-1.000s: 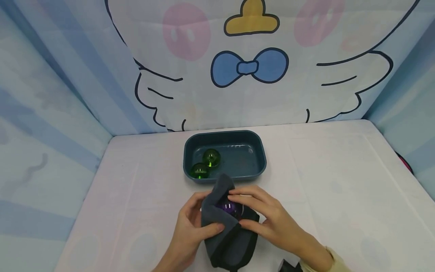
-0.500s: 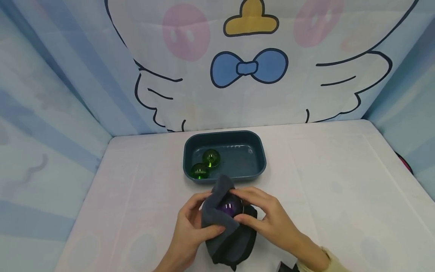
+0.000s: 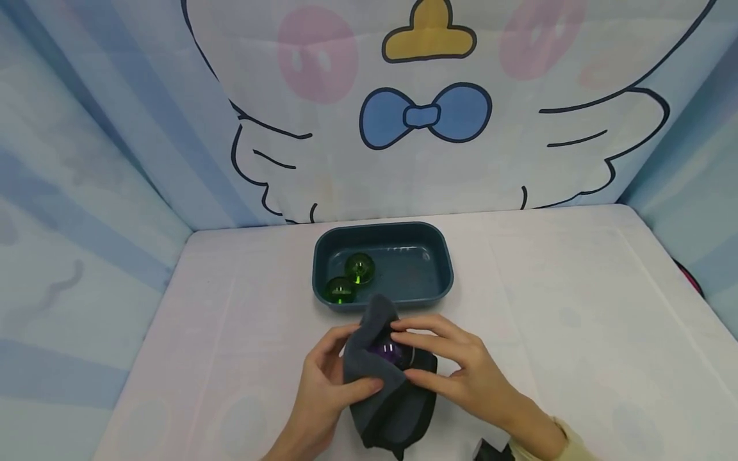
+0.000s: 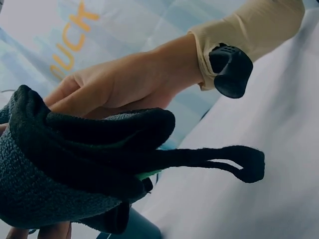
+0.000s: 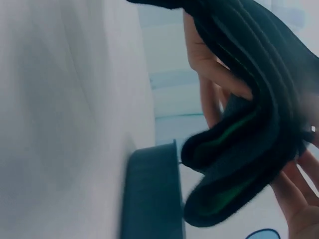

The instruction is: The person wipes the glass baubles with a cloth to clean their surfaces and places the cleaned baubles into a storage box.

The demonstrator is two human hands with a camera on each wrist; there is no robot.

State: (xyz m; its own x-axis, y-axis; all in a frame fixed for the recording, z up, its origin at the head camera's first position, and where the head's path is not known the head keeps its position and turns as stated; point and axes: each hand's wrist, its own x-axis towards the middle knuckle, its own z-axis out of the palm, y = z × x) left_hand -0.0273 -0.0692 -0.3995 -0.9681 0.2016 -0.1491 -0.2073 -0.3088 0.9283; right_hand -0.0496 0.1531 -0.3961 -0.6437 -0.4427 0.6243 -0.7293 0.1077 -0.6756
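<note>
Just in front of the tray, a dark grey-blue cloth is folded around a shiny purple ball. My left hand grips the cloth from the left, thumb on its near side. On the other side my right hand holds the ball between its fingertips and thumb, against the cloth. Part of the ball lies under cloth and fingers. The cloth's black edging ends in a loop in the left wrist view. In the right wrist view, thick folds of the cloth hide the ball.
A dark teal tray stands behind the hands, with two green transparent balls, one nearer and one farther, at its left. White cloth covers the table. Printed fabric walls enclose the back and sides.
My right fingers closed in around the purple ball half a second ago and now lie straighter along it. The left hand keeps its hold; the cloth's lower end has shifted slightly.
</note>
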